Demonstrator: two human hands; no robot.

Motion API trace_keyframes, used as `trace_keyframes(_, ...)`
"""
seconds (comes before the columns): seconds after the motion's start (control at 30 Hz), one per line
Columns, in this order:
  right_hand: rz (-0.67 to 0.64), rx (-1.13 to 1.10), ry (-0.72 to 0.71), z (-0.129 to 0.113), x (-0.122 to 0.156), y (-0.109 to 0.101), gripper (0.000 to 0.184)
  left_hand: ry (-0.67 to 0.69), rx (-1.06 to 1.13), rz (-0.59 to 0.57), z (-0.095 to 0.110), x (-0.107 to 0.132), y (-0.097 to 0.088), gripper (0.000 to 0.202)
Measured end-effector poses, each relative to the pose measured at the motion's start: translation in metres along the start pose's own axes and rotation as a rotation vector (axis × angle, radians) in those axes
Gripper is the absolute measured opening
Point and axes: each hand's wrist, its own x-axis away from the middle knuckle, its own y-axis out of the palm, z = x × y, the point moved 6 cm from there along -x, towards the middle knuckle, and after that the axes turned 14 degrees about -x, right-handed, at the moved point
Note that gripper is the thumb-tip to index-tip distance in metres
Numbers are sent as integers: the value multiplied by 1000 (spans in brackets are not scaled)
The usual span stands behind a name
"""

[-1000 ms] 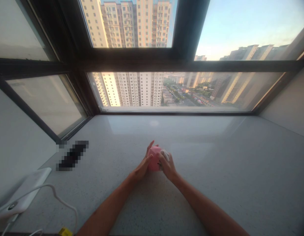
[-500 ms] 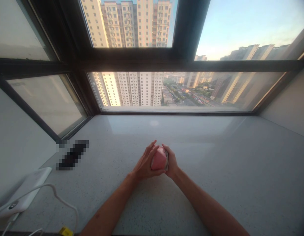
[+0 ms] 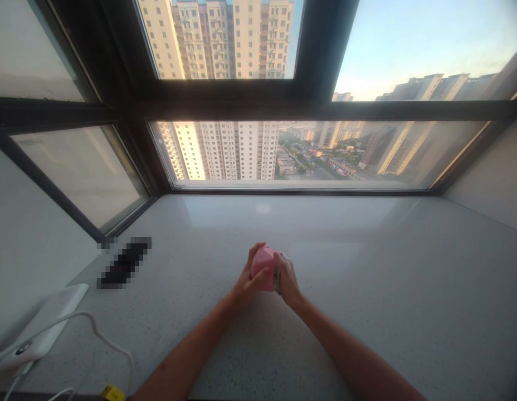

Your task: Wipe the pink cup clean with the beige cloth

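Note:
A small pink faceted object [image 3: 263, 269] is held between both hands over the pale speckled sill. Its right side carries a grey-white, crumpled-looking layer, mostly covered by fingers, and its exact kind cannot be made out. My left hand [image 3: 247, 284] wraps round the left side, thumb across the front face and fingers over the far top edge. On the right, my right hand [image 3: 288, 281] closes on the grey-white side, its fingers along the top edge.
The speckled sill [image 3: 367, 312] runs up to a dark window frame [image 3: 258, 108]. At the left lie a pixelated dark item [image 3: 125, 264] and a white boxy device [image 3: 53, 320] with a white cable [image 3: 110, 342]. A yellow tag [image 3: 112, 392] sits at the bottom edge.
The pink object has turned and shifted slightly left. My left thumb has come up onto its front face, and my right fingers have moved over the top edge near the grey-white side.

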Motion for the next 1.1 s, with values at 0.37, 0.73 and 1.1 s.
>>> trace_keyframes(0.37, -477, 633, -373, -21, 16, 26, 48, -184, 363, -89, -13, -8, 1, 79)
trace_keyframes(0.73, -1, -118, 60, -7, 1, 10, 46, -56, 133, -54, -12, -3, -3, 105)
trace_keyframes(1.1, 84, -596, 498, 14, -9, 8, 26, 353, -580, -9, 11, -2, -11, 107)
